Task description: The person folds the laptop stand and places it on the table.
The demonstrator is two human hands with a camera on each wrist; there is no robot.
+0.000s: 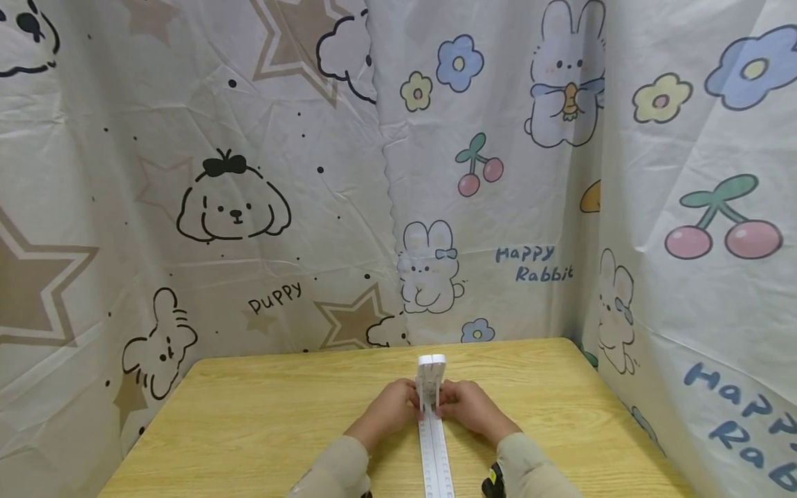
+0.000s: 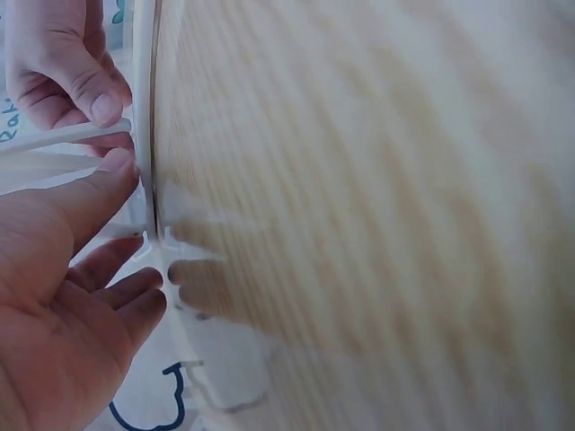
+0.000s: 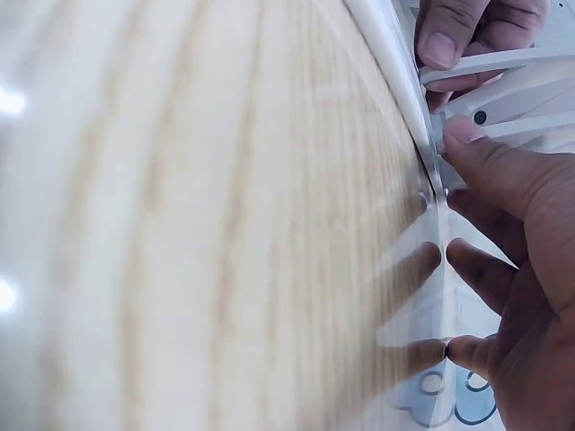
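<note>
A white plastic folding stand (image 1: 436, 449) lies lengthwise on the wooden table, its long base strip lined with small notches. At its far end, a raised upright part (image 1: 431, 365) rises on thin side legs. The left hand (image 1: 396, 408) pinches the left leg low down, near the base; in the left wrist view its thumb (image 2: 101, 184) lies along the white piece, other fingertips close to the table. From the opposite side the right hand (image 1: 471, 408) pinches the right leg, its thumb (image 3: 490, 157) against the plastic in the right wrist view.
The yellow wood-grain table (image 1: 280, 415) has its far edge just beyond the stand. Printed curtains (image 1: 498, 207) hang behind the table and along its right side. A black and yellow item (image 1: 494, 478) sits at the right sleeve (image 1: 529, 463).
</note>
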